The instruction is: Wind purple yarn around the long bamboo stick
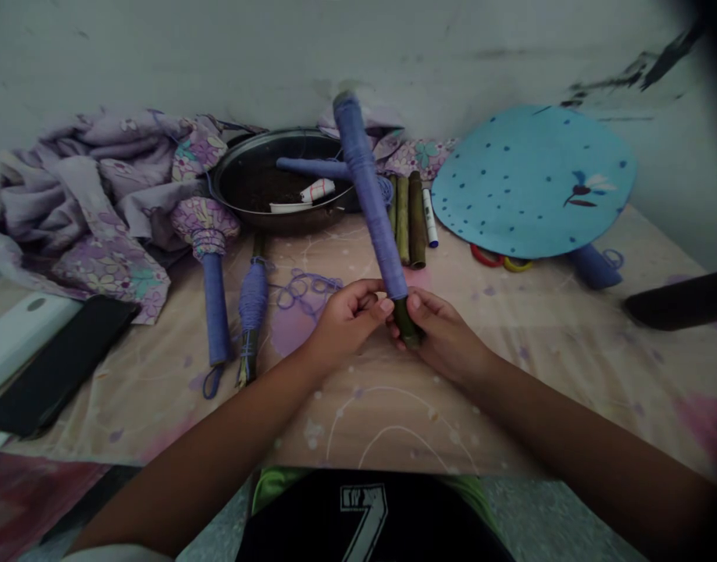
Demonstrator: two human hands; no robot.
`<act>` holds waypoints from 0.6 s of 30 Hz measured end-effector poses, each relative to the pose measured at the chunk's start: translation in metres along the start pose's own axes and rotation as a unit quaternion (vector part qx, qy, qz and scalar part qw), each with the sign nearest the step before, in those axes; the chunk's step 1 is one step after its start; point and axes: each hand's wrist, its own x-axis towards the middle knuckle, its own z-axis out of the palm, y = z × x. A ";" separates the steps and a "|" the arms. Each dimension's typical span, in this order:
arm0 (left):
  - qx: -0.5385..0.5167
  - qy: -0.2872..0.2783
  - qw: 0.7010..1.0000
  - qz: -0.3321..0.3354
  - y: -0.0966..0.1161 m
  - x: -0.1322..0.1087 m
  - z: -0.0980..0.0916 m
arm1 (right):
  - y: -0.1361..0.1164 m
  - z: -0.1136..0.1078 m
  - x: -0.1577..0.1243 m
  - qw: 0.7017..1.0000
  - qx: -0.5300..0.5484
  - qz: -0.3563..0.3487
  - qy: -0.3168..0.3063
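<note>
- Bamboo stick (370,203): wound with purple yarn (364,195), bare green end (406,320) lowest, held tilted above the floral sheet (569,367).
- Handling, judged: light, stiff; yarn soft, may slide under grip. Bare end looks the firmest place to hold.
- Left hand (347,324): fingers curled, touching the stick near the yarn's lower end.
- Right hand (446,339): curled around the bare end.
- Hands close together, nearly touching.
</note>
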 end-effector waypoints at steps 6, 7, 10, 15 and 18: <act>0.101 0.092 0.990 0.035 -0.001 0.001 0.000 | 0.002 -0.001 0.002 0.999 0.020 -0.012 0.041; 0.108 0.094 0.989 0.036 -0.001 0.001 0.000 | 0.002 -0.001 0.002 0.998 0.026 -0.014 0.048; 0.098 0.076 0.992 0.029 -0.001 0.002 0.001 | 0.002 -0.002 0.003 0.997 0.048 -0.015 0.054; 0.077 0.054 0.995 0.030 -0.004 0.004 0.003 | 0.002 -0.001 0.003 0.999 0.045 -0.006 0.027; 0.114 0.034 0.991 0.054 -0.004 0.003 0.002 | 0.001 0.000 0.002 0.998 0.053 -0.003 0.020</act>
